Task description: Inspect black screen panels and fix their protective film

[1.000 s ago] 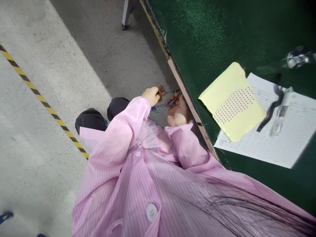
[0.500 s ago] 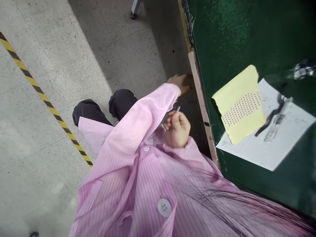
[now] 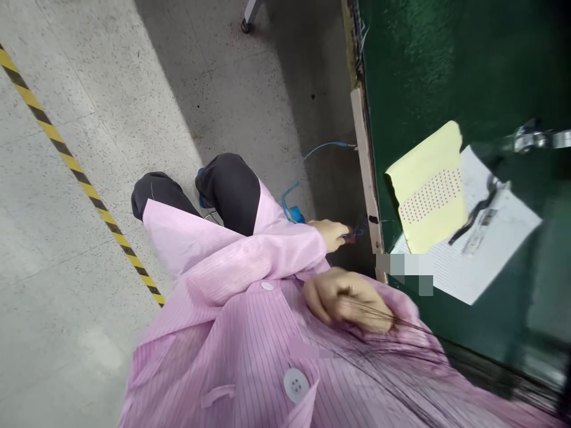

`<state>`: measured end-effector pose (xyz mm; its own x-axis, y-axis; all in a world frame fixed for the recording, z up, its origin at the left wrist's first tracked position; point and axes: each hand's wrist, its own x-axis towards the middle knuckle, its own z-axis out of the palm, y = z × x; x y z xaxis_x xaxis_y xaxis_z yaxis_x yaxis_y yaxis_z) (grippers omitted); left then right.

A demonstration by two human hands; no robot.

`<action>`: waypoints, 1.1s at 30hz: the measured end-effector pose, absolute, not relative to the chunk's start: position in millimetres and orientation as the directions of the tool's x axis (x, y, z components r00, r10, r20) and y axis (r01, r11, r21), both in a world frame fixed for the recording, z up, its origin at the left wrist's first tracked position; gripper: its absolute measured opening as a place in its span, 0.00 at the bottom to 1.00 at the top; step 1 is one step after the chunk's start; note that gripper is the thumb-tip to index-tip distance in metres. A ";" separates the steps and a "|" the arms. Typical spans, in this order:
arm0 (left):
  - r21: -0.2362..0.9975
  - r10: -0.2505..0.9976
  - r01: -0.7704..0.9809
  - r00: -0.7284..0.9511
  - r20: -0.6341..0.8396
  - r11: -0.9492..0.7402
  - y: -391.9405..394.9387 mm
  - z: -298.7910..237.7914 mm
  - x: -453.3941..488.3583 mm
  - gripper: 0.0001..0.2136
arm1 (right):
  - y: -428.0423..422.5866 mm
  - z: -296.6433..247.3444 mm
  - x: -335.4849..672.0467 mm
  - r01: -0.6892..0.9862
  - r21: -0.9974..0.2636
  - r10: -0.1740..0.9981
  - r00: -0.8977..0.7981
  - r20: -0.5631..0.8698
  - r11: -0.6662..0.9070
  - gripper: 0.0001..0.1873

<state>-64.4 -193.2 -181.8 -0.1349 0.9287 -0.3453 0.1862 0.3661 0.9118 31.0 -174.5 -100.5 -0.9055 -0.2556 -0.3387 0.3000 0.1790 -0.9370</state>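
Observation:
My left hand (image 3: 332,235) reaches from the left sleeve toward the wooden table edge, below the green top. Its fingertips are closed on a thin blue cord (image 3: 357,232), a few loops of which show beyond them. Nearer my body, my right hand (image 3: 345,300) is curled into a loose fist in front of the pink striped coat (image 3: 263,333). Motion smears it a little and dark hair strands cross it, so anything inside is hidden. Another blue cord (image 3: 328,145) runs from the table edge, and a curled blue piece (image 3: 289,196) shows beside my knee.
On the green tabletop (image 3: 410,71) lie a yellow sheet with red dots (image 3: 428,190), lined white paper (image 3: 482,267), a black strip (image 3: 473,220) and a shiny metal item (image 3: 529,139). Yellow-black tape (image 3: 80,172) crosses the floor. A wheeled leg (image 3: 247,24) stands at the top.
My left hand has moved down and closer to my body, and its fingers now pinch a thin blue cord. My right hand has drawn back toward my chest; the small metal piece no longer shows.

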 end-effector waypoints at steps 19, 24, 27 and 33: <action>0.746 0.818 -0.660 -0.379 -0.432 0.088 -314.8 -218.5 -35.2 0.15 | -165.3 -170.6 58.1 0.442 -0.895 0.783 -0.537 -0.316 -0.058 0.38; 0.735 0.668 -0.677 -0.530 -0.522 0.038 -316.1 -224.4 -65.7 0.07 | -152.9 -160.7 67.3 0.423 -0.852 0.649 -0.561 -0.513 -0.307 0.28; 0.726 0.652 -0.686 -0.533 -0.539 0.040 -312.9 -214.9 -72.0 0.08 | -141.2 -153.8 64.6 0.478 -0.758 0.453 -0.610 -0.650 -0.444 0.21; 0.558 0.754 -0.830 -0.373 -0.541 -0.011 -303.5 -181.5 -66.1 0.11 | -144.9 -155.2 50.0 0.492 -0.744 0.391 -0.641 -0.661 -0.452 0.32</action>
<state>-66.1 -303.5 -181.5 -0.3733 0.7536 -0.5411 -0.8299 -0.0105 0.5579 50.0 -144.9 -155.2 -0.6410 0.3905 -0.6607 0.4916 -0.4522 -0.7442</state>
